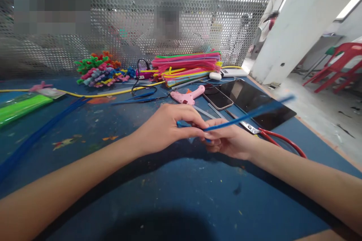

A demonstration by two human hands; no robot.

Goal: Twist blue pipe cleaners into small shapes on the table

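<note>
A blue pipe cleaner (249, 114) is pinched between my two hands over the middle of the blue table. My left hand (172, 122) comes from the left with thumb and fingertips closed on it. My right hand (226, 138) meets it from the right, its fingers also closed around the pipe cleaner. One long end sticks out to the upper right, slightly blurred. A short blue piece shows inside my left hand, and another bit peeks out below the fingertips. How the piece is bent between the fingers is hidden.
Behind my hands lie a pink glue gun (188, 95), a phone (218, 97) and a black tablet (257, 101). Red-handled pliers or scissors (278, 135) rest near my right forearm. Pipe-cleaner bundles (186, 64) lie before a perforated metal panel (192, 3); loose blue pipe cleaners (42, 131) are at left.
</note>
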